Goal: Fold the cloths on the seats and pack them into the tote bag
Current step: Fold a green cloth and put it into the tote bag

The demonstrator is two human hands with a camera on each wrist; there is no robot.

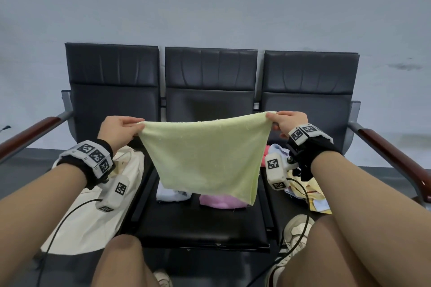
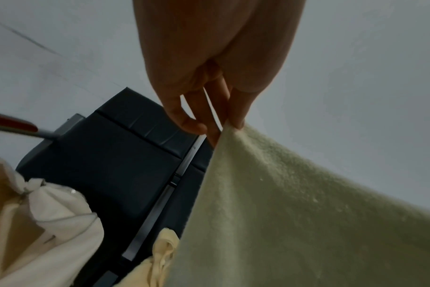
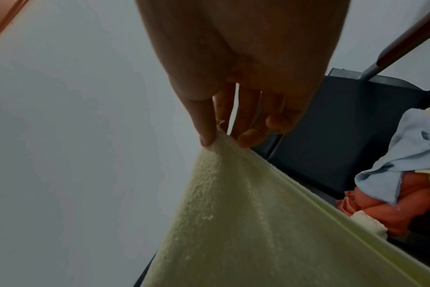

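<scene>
A pale green terry cloth hangs spread in the air above the middle seat. My left hand pinches its upper left corner, and my right hand pinches its upper right corner. In the left wrist view the left hand pinches the green cloth between thumb and fingers. The right wrist view shows the right hand doing the same on the green cloth. A cream tote bag lies on the left seat. White and pink cloths lie on the middle seat.
A heap of blue, orange and yellow cloths lies on the right seat, also seen as a cloth heap. Wooden armrests flank the black bench. A grey wall stands behind. My knees and a shoe are near the seat's front edge.
</scene>
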